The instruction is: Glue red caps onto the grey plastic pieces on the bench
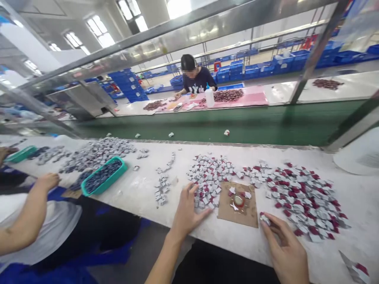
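Note:
My left hand (186,213) rests at the near left edge of a pile of small white and maroon pieces (211,169). Its thumb is spread away from the bent fingers, and I see nothing held. Between thumb and fingertips, my right hand (286,246) pinches a small white and maroon piece (264,219). That hand is just right of a brown cardboard square (223,209), on which sit a small round pot (238,201) and a few white and maroon bits. A larger pile of similar pieces (304,197) spreads beyond my right hand.
Left along the white table (142,173) stand a teal basket (103,176) of dark pieces and a grey pile (97,152). A co-worker's arm (29,221) reaches in there. Behind runs a green belt (195,132); another person (195,77) sits across it.

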Available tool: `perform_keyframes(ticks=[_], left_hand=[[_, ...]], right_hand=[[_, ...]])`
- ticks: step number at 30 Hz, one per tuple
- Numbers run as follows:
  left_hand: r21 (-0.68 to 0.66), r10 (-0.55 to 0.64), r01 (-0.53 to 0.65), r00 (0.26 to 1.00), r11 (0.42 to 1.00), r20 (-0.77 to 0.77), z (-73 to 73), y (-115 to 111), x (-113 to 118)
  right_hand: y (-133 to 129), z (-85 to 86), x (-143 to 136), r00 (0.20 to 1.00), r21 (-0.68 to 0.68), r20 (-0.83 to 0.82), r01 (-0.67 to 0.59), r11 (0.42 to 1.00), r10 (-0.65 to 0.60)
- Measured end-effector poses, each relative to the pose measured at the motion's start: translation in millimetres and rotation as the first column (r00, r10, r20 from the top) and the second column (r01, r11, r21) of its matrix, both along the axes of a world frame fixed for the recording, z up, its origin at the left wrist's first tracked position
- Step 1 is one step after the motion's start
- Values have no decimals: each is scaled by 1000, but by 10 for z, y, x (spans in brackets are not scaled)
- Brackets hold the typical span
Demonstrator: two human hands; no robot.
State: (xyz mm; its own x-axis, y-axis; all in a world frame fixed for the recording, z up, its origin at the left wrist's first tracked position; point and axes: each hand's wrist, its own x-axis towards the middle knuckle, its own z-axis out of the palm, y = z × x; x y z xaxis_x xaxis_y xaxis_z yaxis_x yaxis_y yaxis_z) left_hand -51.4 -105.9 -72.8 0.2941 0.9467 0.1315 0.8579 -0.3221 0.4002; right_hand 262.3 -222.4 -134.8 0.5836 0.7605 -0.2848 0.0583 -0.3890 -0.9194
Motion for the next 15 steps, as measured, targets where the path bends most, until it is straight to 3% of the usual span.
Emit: perform_keyframes(ticks=[7, 11, 15], left_hand=[[-17, 19, -19, 1000, 1000, -23, 53, -95, 21], [106, 311, -299, 942, 948, -123, 180, -84, -113], [237, 626, -581, 742, 779, -239, 360, -76, -389]], right_hand=[[40, 202, -4, 956, 157, 291, -17, 987, -30], [51, 308, -69, 954, 140, 267, 102, 985, -136], [-22, 215, -52, 973, 98, 82, 209, 973, -218]])
